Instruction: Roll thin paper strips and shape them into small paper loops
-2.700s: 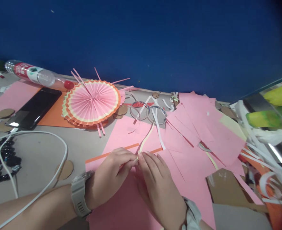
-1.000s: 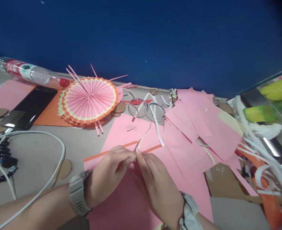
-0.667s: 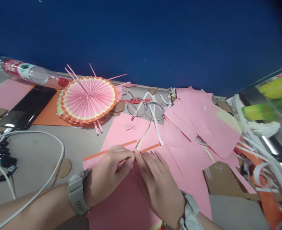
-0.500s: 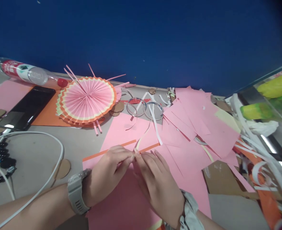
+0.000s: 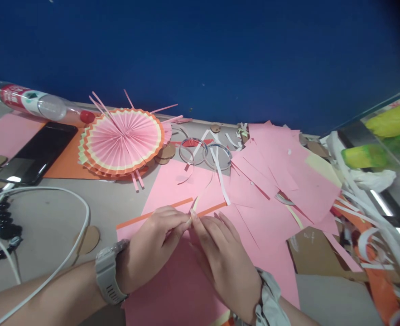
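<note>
My left hand (image 5: 161,240) and my right hand (image 5: 223,256) meet at the fingertips over pink paper (image 5: 172,280). Both are closed in a pinch on a thin pale yellow paper strip (image 5: 200,197), whose free end curls up and away from the fingers. Whatever part lies between the fingertips is hidden. Just beyond the hands, orange edges (image 5: 155,213) run along the pink paper on either side. A folded paper rosette (image 5: 125,140) in pink, yellow and orange lies at the upper left, thin pink strips sticking out around it.
Two clear tape rings (image 5: 217,156) lie behind the hands, beside white strips (image 5: 222,181). Pink sheets (image 5: 277,163) pile up on the right, near cardboard (image 5: 317,253). To the left are a phone (image 5: 36,151), a bottle (image 5: 33,102), a white cable (image 5: 84,203) and cardboard discs (image 5: 89,240).
The hands keep their pinch in nearly the same place. The yellow strip's visible curl has shifted very slightly; the whole view has drifted a little.
</note>
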`<action>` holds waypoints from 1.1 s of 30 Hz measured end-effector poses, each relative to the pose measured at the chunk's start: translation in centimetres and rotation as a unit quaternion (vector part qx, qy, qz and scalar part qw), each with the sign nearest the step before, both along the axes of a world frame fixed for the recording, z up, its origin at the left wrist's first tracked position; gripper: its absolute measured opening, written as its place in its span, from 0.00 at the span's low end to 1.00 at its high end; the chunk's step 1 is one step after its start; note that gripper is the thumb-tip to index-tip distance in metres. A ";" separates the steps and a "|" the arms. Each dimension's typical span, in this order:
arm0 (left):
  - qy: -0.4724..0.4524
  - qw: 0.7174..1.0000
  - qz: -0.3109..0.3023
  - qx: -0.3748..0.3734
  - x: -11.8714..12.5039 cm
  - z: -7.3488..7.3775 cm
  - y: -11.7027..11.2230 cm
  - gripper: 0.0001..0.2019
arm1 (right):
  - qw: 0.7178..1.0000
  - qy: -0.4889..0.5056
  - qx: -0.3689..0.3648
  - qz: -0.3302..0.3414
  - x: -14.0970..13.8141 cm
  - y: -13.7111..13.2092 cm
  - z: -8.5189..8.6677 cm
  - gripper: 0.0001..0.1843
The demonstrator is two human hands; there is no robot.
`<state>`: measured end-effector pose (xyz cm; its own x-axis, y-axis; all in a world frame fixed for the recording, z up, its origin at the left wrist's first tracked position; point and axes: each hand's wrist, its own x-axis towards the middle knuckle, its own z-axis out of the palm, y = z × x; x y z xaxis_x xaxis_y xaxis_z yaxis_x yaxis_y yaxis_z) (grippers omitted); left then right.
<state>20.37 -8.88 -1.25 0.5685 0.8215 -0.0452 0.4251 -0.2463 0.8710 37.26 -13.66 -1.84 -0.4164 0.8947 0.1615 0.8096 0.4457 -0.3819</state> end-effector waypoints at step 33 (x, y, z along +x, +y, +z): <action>-0.022 1.000 0.001 -0.008 -0.2 0.0 0.1 0.11 | 1.000 0.009 -0.005 0.006 0.2 -0.1 -0.1 0.30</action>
